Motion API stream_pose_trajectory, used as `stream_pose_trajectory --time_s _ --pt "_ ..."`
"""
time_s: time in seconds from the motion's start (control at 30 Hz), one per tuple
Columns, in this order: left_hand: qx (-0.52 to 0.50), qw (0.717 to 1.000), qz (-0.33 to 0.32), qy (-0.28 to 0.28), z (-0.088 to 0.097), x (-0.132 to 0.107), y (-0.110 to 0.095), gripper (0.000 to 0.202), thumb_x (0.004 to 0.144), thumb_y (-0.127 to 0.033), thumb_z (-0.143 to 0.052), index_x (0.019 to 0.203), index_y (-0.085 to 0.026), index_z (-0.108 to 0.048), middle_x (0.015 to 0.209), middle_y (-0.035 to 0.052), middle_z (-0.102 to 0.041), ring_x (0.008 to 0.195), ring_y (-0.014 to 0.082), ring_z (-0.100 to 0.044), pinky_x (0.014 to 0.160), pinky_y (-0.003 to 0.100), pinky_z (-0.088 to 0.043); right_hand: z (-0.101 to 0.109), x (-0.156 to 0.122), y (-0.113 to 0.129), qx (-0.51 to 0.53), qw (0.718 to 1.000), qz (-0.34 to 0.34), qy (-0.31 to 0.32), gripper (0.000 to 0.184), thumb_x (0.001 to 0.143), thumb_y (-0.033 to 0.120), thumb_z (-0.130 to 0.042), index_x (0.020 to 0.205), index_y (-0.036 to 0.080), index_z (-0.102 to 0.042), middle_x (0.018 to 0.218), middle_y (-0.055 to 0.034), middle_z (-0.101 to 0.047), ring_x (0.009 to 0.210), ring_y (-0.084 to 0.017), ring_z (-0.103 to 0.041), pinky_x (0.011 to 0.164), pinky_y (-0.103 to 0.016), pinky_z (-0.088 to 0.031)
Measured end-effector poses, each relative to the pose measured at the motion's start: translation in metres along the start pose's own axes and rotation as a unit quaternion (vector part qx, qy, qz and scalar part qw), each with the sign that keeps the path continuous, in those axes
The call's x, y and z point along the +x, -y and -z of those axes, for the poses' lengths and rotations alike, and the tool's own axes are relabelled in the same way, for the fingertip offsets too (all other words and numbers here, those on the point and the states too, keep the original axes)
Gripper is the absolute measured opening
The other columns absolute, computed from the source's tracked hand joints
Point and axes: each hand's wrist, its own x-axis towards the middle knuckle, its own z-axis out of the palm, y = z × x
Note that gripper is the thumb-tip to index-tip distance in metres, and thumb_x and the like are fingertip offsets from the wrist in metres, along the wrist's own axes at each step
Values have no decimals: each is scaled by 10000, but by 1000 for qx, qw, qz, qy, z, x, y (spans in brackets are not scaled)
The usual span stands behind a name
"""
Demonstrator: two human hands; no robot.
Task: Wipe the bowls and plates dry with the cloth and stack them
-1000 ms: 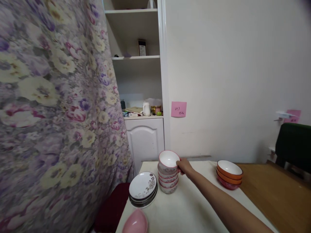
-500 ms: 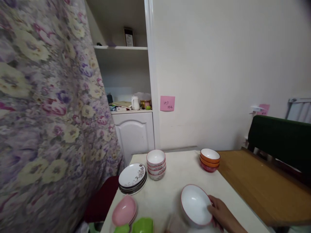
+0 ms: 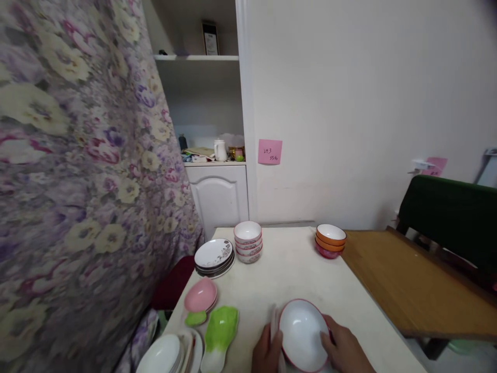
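A white bowl with a pink rim (image 3: pixel 302 335) sits low at the near edge of the cream table (image 3: pixel 295 269). My right hand (image 3: pixel 344 349) grips its right rim with fingers curled over the edge. My left hand (image 3: pixel 266 350) presses against the bowl's left side, fingers closed along the rim. Something pale and thin stands between my left fingers and the bowl; I cannot make it out. Further back stands a stack of matching pink-rimmed bowls (image 3: pixel 248 241).
Patterned plates (image 3: pixel 214 255) lie left of the bowl stack. Orange and red bowls (image 3: pixel 330 240) sit at the back right. A pink dish (image 3: pixel 201 296), a green leaf-shaped dish (image 3: pixel 218 334) and white plates (image 3: pixel 165 355) fill the near left. A wooden table (image 3: pixel 411 285) adjoins right; floral curtain (image 3: pixel 77 181) hangs left.
My right hand lifted the top bowl off the far stack and brought it to the near edge. My left hand has come up against the bowl. The view tilted down.
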Motion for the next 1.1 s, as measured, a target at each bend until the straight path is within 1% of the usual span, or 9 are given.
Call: stream_pose_trajectory --time_s 0.17,0.3,0.4,0.57,0.67,0.73,0.83,1.0,1.1 --pt "-48 998 36 -34 -14 -1 -20 406 852 -367 -436 1136 -117 -583 1085 98 -715 996 196 -652 896 296 -496 4 -12 11 105 994 7 30 585 815 580 -491 1327 298 -468 1133 -70 -682 898 -263 -654 841 -407 -489" --pt "-84 995 41 -42 -20 -9 -23 394 851 -360 -449 1113 -106 -596 993 84 -725 938 203 -655 834 293 -503 -6 -20 9 315 943 -40 102 743 788 568 -538 1412 232 -316 1274 -113 -608 1041 -274 -628 795 -377 -543" --pt "-92 994 35 -46 -30 -14 -24 367 861 -344 -441 1100 -117 -601 976 75 -723 919 205 -646 824 306 -498 -11 -25 3 358 932 -24 41 681 749 526 -614 1322 200 -444 1314 -102 -591 1210 -263 -539 1019 -358 -433" --pt "-58 994 45 -81 -43 -25 -46 332 893 -403 -397 949 -157 -612 837 37 -689 795 180 -624 738 288 -502 -7 -26 -10 377 922 -72 -44 671 710 603 -607 1242 205 -512 1252 -90 -641 1194 -293 -551 1008 -387 -446" --pt "-21 994 -32 -106 -46 -31 -65 383 936 -387 -324 1145 -158 -549 1089 85 -660 1014 192 -608 904 325 -483 -4 -22 -19 367 923 -100 -60 674 714 644 -577 1230 211 -548 1233 -82 -659 1194 -306 -556 1003 -406 -454" --pt "74 989 -118 -48 -51 -33 -70 445 940 -363 -334 1335 -180 -422 1364 125 -529 1279 244 -462 1074 447 -376 -4 -20 -23 362 926 -91 -58 658 728 646 -566 1226 216 -558 1261 -78 -642 1225 -303 -531 1040 -409 -425" --pt "261 942 -202 61 -60 -35 -66 577 911 -408 -407 1429 -178 -304 1519 156 -344 1437 358 -163 1107 671 -212 -3 -18 -25 360 930 -62 -43 613 762 630 -548 1237 241 -543 1356 -52 -568 1323 -274 -426 1130 -387 -319" --pt "350 891 -204 205 -78 -33 -53 592 856 -519 -471 1330 -163 -465 1369 151 -554 1307 340 -447 1100 607 -310 -3 -18 -21 372 928 -36 8 582 839 600 -464 1301 246 -458 1375 -60 -532 1334 -232 -403 1140 -379 -300" --pt "389 868 -204 233 -85 -32 -43 598 791 -495 -590 1271 -144 -529 1345 156 -574 1247 347 -512 1051 519 -422 -1 -20 -17 359 933 -28 -13 584 830 606 -473 1293 251 -477 1402 -57 -512 1321 -229 -424 1125 -364 -322"
